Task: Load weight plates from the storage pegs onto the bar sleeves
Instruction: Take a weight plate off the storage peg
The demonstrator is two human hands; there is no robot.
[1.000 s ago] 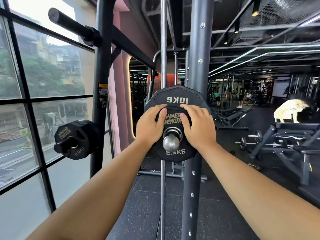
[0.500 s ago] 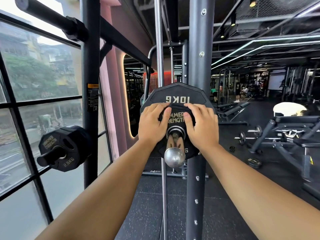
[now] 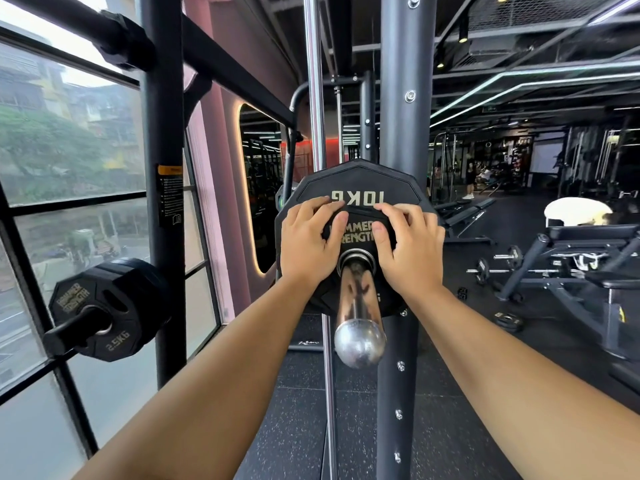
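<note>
A black 10 kg plate sits on the chrome bar sleeve, which points toward me. In front of it is a smaller black plate, the 2.5 kg one, pressed flat against the 10 kg plate. My left hand lies on its left half with fingers over the top edge. My right hand mirrors it on the right half. To the left, further 2.5 kg plates hang on a black storage peg.
A dark rack upright and a chrome guide rod stand just behind the plates. A window wall runs along the left. Benches and small dumbbells fill the right side; a person in white bends there.
The small plate has slid further in along the sleeve under both hands, so more chrome now shows in front of it. The view has drawn closer.
</note>
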